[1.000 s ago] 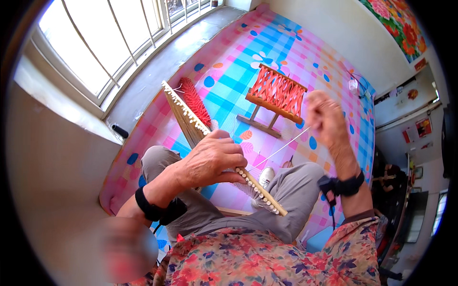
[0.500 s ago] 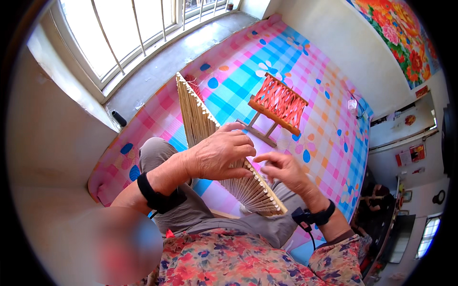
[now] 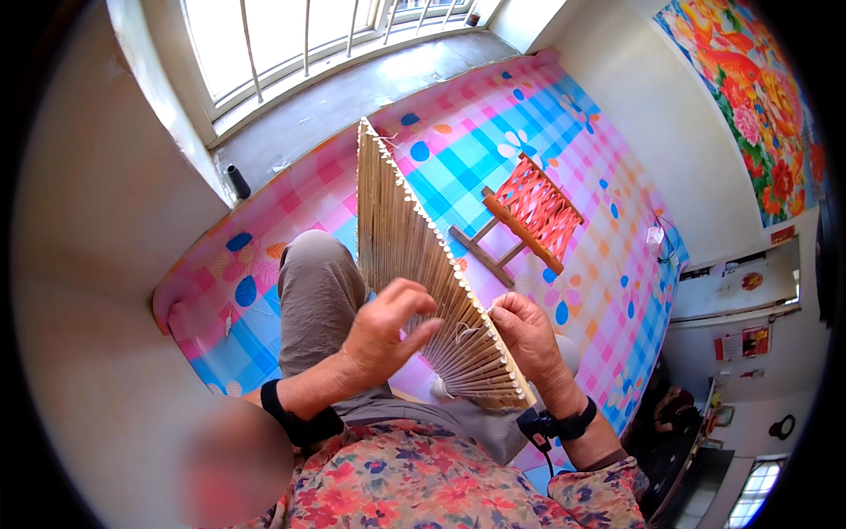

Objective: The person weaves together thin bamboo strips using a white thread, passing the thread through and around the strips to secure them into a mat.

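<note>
A long panel of thin straw-coloured stalks (image 3: 388, 216), packed side by side with pale cut ends along one edge, stands slanting across my lap. Its near part fans out between my hands. A loop of thin white string (image 3: 464, 332) lies against the stalks there. My left hand (image 3: 388, 333) is on the panel's left face side, fingers apart, with nothing visible in it. At the pale edge on the right, my right hand (image 3: 526, 342) pinches thumb and forefinger together; what is between them is too small to make out. A whitish lump (image 3: 439, 388) shows below the fanned stalks.
A wooden stool with red woven straps (image 3: 538, 212) rests on the pink and blue checked mat (image 3: 458, 132) ahead of me. A dark cylinder (image 3: 238, 181) is by the window ledge (image 3: 352, 88) at left. A small pale item with a cable (image 3: 655, 234) lies far right.
My left hand has dropped down and left from the pale edge. My right hand has moved lower and closed its fingers at that edge. The view has shifted, and the panel appears more upright.
</note>
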`<state>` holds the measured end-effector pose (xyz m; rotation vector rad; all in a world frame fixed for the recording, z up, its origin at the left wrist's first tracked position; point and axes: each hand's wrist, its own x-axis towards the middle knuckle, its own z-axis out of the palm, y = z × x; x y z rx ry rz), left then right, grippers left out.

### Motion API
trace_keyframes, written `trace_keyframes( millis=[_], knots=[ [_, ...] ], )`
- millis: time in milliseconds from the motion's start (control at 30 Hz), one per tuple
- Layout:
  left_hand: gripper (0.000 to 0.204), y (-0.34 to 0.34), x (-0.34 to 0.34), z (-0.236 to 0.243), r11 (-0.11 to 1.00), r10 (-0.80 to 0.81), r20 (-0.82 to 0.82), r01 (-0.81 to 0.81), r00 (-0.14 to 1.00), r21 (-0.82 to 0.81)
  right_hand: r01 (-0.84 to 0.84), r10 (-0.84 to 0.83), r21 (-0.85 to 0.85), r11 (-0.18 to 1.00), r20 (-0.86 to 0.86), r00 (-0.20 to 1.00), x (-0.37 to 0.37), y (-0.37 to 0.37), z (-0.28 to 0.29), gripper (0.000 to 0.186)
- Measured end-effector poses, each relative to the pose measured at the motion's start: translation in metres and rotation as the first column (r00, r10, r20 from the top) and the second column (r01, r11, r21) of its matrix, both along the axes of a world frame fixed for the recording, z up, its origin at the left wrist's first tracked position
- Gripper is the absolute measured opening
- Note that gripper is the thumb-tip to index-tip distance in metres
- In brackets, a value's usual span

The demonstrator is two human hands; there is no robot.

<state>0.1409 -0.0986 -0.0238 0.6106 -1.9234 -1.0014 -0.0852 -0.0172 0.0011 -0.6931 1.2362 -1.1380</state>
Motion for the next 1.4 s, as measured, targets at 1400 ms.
trace_keyframes(
  millis=[1400],
  knots=[
    [0.033, 0.021, 0.025, 0.016, 0.983, -0.171, 0.087, 0.164, 0.981, 0.084, 0.087, -0.086, -0.005, 0.996, -0.164, 0.983, 0.014, 0.000, 0.009, 0.008]
  ],
)
